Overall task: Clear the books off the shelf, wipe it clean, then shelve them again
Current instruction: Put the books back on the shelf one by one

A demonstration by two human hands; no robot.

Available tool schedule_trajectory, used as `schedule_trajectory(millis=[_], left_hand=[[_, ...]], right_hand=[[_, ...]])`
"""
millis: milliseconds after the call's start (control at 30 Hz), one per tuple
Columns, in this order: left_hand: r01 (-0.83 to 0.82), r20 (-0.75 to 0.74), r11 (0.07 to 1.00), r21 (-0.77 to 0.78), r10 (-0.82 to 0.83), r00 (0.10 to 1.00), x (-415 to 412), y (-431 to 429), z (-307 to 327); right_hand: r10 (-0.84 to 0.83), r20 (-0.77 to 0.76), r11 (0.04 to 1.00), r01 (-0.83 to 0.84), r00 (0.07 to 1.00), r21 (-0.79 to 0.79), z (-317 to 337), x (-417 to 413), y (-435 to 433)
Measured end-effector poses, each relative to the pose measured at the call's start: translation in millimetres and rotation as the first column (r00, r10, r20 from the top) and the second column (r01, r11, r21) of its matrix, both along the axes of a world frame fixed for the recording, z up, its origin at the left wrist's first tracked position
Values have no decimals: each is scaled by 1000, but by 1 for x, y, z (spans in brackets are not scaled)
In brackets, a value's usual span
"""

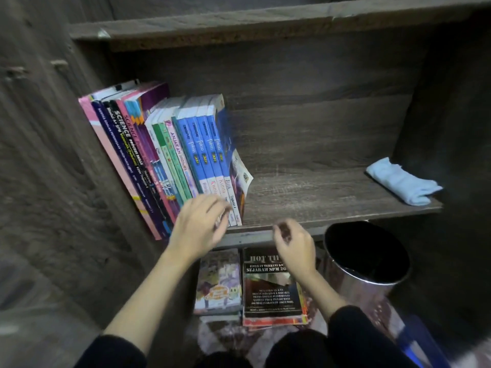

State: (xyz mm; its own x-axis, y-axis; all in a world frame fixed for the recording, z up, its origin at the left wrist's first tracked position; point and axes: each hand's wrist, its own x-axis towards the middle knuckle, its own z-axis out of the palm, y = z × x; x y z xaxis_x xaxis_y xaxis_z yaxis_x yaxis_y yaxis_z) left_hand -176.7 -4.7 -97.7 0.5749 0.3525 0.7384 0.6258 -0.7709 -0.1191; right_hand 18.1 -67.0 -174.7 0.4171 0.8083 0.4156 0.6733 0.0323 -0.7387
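A dark wooden shelf (318,197) carries a row of books (170,144) packed at its left end, spines out and all leaning left against the side wall. Pink, navy and purple science titles stand nearest that wall, then some thin green ones, then four blue spines, with one last book at the open end of the row. The rest of the shelf to the right of the row is bare board, and at its far right end lies a folded pale blue cloth (401,184), well apart from the books.

The person's left hand (198,229) is at the foot of the blue spines near the shelf's front edge, fingers spread and blurred, laid against the books rather than clamped on any. The right hand (293,245) hangs just in front of the shelf's front edge, to the right of the row, fingers loosely curled with nothing in them.

Below the shelf two more stacks wait side by side: a black-covered book (271,288) on top of one and a pale illustrated book (218,282) on the other. A shiny metal bin (353,290) stands just right of them, under the shelf
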Motion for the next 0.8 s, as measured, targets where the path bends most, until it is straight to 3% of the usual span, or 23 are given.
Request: schedule_trajectory(millis=[133,267,467,700,800], left_hand=[[29,-77,981,-190,-44,996,4,-3,-65],[-9,-211,920,-392,-81,974,14,6,-135],[-283,-317,625,-727,60,947,34,28,-202],[-452,-441,232,-861,103,892,68,54,-288],[-499,-497,244,-831,76,864,79,61,-307]], right_hand=[[-26,-83,998,21,996,-66,-44,22,-14],[-30,-96,957,1,995,-289,-89,39,-12],[-81,-101,834,11,992,-551,-149,55,9],[-172,-153,588,-23,973,-809,-233,72,34],[-187,-190,573,-50,964,-818,-284,79,47]])
